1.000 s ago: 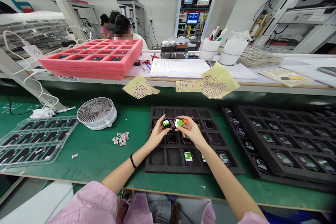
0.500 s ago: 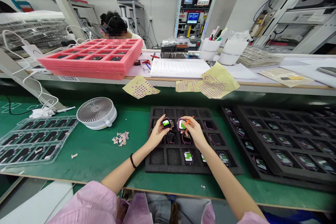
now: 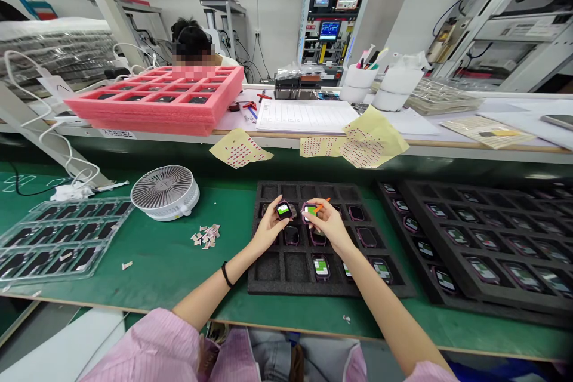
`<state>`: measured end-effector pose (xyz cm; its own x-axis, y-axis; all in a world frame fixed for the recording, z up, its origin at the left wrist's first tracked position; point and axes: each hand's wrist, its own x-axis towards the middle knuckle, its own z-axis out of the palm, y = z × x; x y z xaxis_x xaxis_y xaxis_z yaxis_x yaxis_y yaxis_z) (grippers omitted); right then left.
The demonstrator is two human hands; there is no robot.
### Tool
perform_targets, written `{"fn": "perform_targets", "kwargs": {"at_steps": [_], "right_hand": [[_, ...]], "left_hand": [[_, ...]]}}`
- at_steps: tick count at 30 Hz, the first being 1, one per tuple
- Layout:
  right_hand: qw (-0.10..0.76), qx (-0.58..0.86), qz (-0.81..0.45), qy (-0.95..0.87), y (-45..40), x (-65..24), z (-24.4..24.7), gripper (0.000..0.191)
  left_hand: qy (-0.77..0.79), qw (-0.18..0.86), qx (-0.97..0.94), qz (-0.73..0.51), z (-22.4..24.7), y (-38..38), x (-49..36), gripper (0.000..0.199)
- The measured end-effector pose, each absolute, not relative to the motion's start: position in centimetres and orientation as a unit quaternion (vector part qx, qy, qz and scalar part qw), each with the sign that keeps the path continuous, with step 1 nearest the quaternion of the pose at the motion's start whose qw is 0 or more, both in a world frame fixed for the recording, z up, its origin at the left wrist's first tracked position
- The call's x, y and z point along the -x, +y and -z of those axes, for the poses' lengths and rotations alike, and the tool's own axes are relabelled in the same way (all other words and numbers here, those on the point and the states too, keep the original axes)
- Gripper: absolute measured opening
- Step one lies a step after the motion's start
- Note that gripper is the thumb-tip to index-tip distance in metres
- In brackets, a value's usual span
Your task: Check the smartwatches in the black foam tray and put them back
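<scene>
My left hand (image 3: 268,228) holds a smartwatch body (image 3: 283,210) by its edges, its screen lit white and green. Close beside it, my right hand (image 3: 329,224) grips a second smartwatch (image 3: 308,212) with a purplish frame. Its fingers partly cover that lit screen. A thin orange tool (image 3: 323,205) sticks up between the right fingers; its exact kind is unclear. Both hands are above a black foam tray (image 3: 295,268). Several watches lie in its pockets, one with a lit screen (image 3: 321,267) in the front row; my right forearm hides part of another.
More black foam trays (image 3: 436,262) with watches overlap on the right. A white fan (image 3: 165,191), paper scraps (image 3: 206,237) and a clear plastic tray (image 3: 58,239) are on the left. Above runs a shelf with a pink foam tray (image 3: 143,113) and yellow sticker sheets (image 3: 367,143). A person sits beyond.
My right fingers have shifted over the screen of the right-hand watch, and the orange tool has tilted slightly. My left hand stays put. The person behind has moved their head a little left.
</scene>
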<state>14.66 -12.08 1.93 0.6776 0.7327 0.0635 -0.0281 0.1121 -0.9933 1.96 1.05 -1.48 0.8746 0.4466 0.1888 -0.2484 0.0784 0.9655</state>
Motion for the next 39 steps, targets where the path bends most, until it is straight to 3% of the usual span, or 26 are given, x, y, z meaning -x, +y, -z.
{"fn": "perform_targets", "kwargs": {"at_steps": [8, 25, 34, 39], "right_hand": [[0.682, 0.565, -0.317, -0.339, -12.09, -14.53, -1.65, 0.047], [0.711, 0.598, -0.27, -0.253, -12.19, -14.92, -1.77, 0.032], [0.707, 0.574, -0.281, -0.302, -11.98, -14.83, -1.24, 0.047], [0.721, 0.562, -0.289, -0.284, -12.08, -14.79, -1.65, 0.039]], "left_hand": [[0.08, 0.729, -0.637, -0.237, 1.25, 0.96, -1.93, 0.072], [0.085, 0.729, -0.638, -0.234, 1.04, 0.82, -1.85, 0.071], [0.079, 0.724, -0.642, -0.239, 1.0, 0.76, -1.87, 0.072], [0.094, 0.695, -0.671, -0.241, 1.43, 0.73, -2.06, 0.078]]}}
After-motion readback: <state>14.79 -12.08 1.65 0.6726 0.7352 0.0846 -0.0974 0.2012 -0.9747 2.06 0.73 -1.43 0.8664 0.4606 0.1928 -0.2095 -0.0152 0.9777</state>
